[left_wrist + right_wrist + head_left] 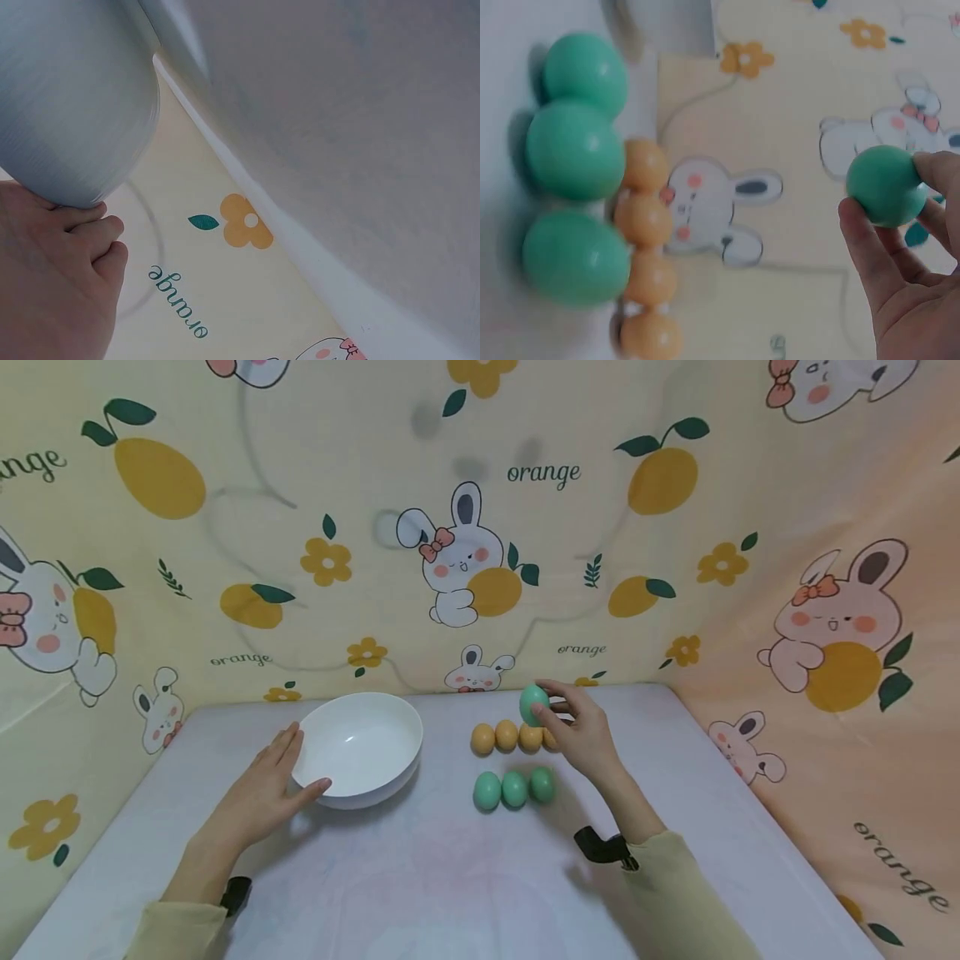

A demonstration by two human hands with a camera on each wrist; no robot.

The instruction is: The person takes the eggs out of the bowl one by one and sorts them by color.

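Note:
A white bowl (pixel 358 747) stands at the left of the table. My left hand (pixel 258 793) rests against its near left side, fingers fairly straight and thumb spread by the rim; in the left wrist view the fingertips touch the bowl's outer wall (pixel 82 105). Raised above the table, my right hand (pixel 577 727) pinches a green egg (pixel 534 705) between thumb and fingers; the right wrist view also shows this held egg (pixel 886 186). Three green eggs (pixel 514 788) lie in a row below that hand. Behind them runs a row of several tan eggs (pixel 507 736), partly hidden by the right hand.
The table (pixel 450 877) has a pale cloth. A printed curtain (pixel 360 460) with rabbits and oranges hangs along its back and sides. Black wrist straps with devices (pixel 603 846) sit on both forearms. The bowl stands left of the egg rows, with a gap between.

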